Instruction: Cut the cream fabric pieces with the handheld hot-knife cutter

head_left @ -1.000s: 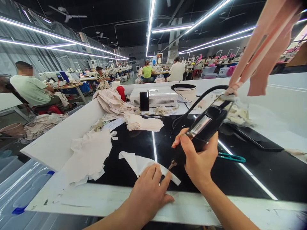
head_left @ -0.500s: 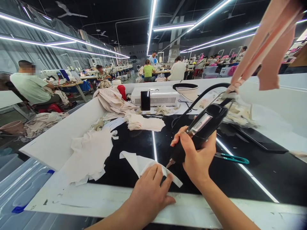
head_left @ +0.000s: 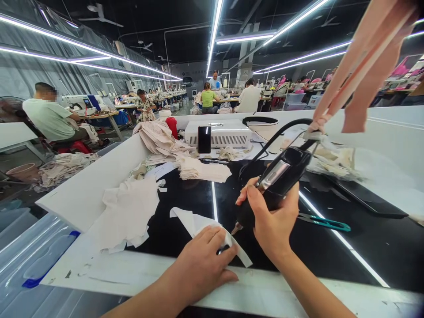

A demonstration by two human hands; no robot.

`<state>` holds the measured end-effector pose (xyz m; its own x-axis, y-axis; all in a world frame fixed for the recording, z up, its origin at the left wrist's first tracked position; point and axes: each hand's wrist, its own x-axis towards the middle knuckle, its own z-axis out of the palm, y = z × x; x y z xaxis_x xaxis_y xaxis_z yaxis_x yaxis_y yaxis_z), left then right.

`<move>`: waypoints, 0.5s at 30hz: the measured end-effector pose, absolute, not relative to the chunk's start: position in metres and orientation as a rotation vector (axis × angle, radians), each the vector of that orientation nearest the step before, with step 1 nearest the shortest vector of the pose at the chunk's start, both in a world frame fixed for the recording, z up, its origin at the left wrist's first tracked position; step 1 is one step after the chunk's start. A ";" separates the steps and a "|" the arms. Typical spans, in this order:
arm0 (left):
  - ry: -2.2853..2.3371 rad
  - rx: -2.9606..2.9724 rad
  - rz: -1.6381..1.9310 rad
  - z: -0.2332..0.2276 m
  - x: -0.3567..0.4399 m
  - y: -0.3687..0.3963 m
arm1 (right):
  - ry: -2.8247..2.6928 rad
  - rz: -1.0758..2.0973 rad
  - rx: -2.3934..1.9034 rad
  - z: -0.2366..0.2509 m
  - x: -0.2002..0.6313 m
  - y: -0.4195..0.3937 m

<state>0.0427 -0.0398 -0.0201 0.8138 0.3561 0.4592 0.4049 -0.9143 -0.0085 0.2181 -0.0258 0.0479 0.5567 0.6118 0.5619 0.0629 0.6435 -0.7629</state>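
My right hand (head_left: 274, 216) is wrapped round a black corded hand tool (head_left: 286, 170) with a pointed metal tip, which angles down to the left. The tool hangs from knotted pink fabric strips (head_left: 341, 84). Its tip is close to the edge of a white fabric piece (head_left: 188, 221) on the black tabletop; whether they touch, I cannot tell. My left hand (head_left: 208, 256) holds this piece near the table's front edge, with bent fingers over the cloth. Part of the cloth is hidden under those fingers.
White fabric pieces (head_left: 129, 212) lie at left, and a beige stack (head_left: 202, 170) lies farther back. Teal-handled snips (head_left: 331, 223) rest at right near a dark flat tray (head_left: 371, 198). A phone (head_left: 204, 139) leans on a white vented box (head_left: 228, 132). Other people sit at sewing machines beyond.
The view has shifted slightly, moving the surroundings a little right in the picture. My left fingers have bent a bit more over the cloth. The tool stays in my right hand, near the fabric edge.
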 end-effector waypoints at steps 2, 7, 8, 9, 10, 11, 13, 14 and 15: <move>-0.603 -2.903 -0.688 -0.021 0.042 -0.039 | -0.937 0.372 -0.816 0.049 0.219 -0.024; -0.613 -2.919 -0.689 -0.022 0.042 -0.039 | -0.941 0.370 -0.805 0.049 0.219 -0.023; -0.615 -2.924 -0.686 -0.021 0.042 -0.039 | -0.942 0.369 -0.811 0.049 0.219 -0.024; -0.615 -2.928 -0.682 -0.021 0.042 -0.039 | -0.941 0.370 -0.817 0.048 0.219 -0.024; -0.615 -2.933 -0.679 -0.020 0.042 -0.039 | -0.937 0.371 -0.824 0.047 0.219 -0.024; -0.615 -2.936 -0.676 -0.020 0.042 -0.039 | -0.933 0.371 -0.830 0.047 0.218 -0.025; -0.614 -2.941 -0.674 -0.019 0.042 -0.039 | -0.928 0.373 -0.838 0.046 0.218 -0.026; -0.612 -2.941 -0.673 -0.019 0.042 -0.039 | -0.926 0.374 -0.841 0.046 0.217 -0.026; -0.610 -2.942 -0.672 -0.020 0.042 -0.039 | -0.926 0.374 -0.843 0.046 0.217 -0.026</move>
<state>0.0418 -0.0391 -0.0195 0.8263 0.3647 0.4292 0.3920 -0.9196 0.0268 0.2170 -0.0257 0.0462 0.5682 0.6139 0.5480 0.0620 0.6321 -0.7724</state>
